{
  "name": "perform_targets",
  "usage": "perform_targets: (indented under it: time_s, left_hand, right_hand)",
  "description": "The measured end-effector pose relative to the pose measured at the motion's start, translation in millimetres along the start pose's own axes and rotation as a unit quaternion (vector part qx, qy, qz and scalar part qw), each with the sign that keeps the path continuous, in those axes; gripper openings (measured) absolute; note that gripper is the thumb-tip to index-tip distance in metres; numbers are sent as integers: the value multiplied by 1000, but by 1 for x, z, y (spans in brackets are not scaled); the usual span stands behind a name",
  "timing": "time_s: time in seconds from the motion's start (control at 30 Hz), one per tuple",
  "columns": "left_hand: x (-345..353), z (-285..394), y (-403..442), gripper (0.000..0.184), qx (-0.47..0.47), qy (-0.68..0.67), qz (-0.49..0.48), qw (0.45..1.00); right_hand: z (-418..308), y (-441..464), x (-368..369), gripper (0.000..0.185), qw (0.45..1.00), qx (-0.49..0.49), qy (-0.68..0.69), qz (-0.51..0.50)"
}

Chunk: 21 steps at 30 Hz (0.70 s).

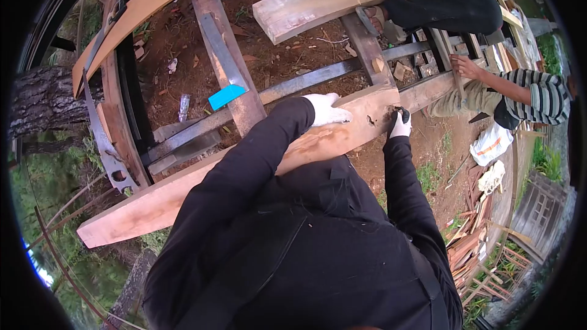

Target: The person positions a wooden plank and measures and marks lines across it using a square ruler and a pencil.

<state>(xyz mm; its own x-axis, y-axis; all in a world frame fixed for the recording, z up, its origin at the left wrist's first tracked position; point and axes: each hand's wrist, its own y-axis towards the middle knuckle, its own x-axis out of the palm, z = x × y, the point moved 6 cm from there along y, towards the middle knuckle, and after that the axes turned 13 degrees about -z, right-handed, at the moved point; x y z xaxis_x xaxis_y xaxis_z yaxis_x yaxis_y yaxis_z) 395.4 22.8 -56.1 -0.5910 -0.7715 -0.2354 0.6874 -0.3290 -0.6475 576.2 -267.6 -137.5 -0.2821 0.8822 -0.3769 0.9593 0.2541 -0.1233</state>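
Observation:
A long, thick wooden beam (244, 165) lies across in front of my body, with a dark knot hole near its right end. My left hand (329, 110), in a white glove, rests on the beam's upper side with the fingers stretched out. At the right end, my right hand (400, 124), in a white glove with dark finger parts, curls round the beam's edge. Part of its fingers is hidden. Beyond the beam, a bright blue flat piece (226, 96) lies by a grey metal strip (217, 49) on a cross timber.
A handsaw (107, 146) hangs at the left timber. Another thick board (318, 6) lies across the frame, beside a person's leg (452, 9). At right, a co-worker's hand (468, 67) touches a timber. A metal rail (312, 79) runs behind my beam; scrap wood (471, 238) lies lower right.

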Motion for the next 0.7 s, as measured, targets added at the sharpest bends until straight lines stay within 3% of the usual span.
perform_targets:
  time_s: [0.03,0.07,0.13,0.23,0.33,0.4,0.5,0.53,0.6,0.7]
  left_hand:
    - [-5,7,-4,108,10,15,16,1000]
    - [-5,6,-11,108,10,15,16,1000]
    - [0,6,-19,108,16,9,7,1000]
    - [9,-8,-27,105,-22,2,6,1000]
    - [4,-22,-56,100,-36,0,30,999]
    - [2,-19,-72,98,-46,22,36,998]
    - [6,-32,-99,91,-48,4,34,998]
    - [14,-45,-115,89,-58,28,75,995]
    - [20,-49,-122,83,-29,73,126,989]
    - [29,-53,-139,75,20,107,182,977]
  right_hand:
    - [-5,-6,-3,16,1000,12,-23,-3]
    - [-1,-7,-2,18,999,22,46,-18]
    - [5,-11,-2,18,998,-9,-60,-28]
    - [-10,-35,15,21,998,-5,-35,-55]
    - [-70,-65,37,25,992,-53,-63,-91]
    - [-94,-77,41,29,988,-3,-103,-118]
    - [-123,-102,59,39,975,-25,-151,-161]
    - [-117,-116,66,41,968,-76,-160,-179]
    - [-128,-126,71,42,965,-40,-153,-210]
    - [-131,-138,81,42,952,-76,-188,-230]
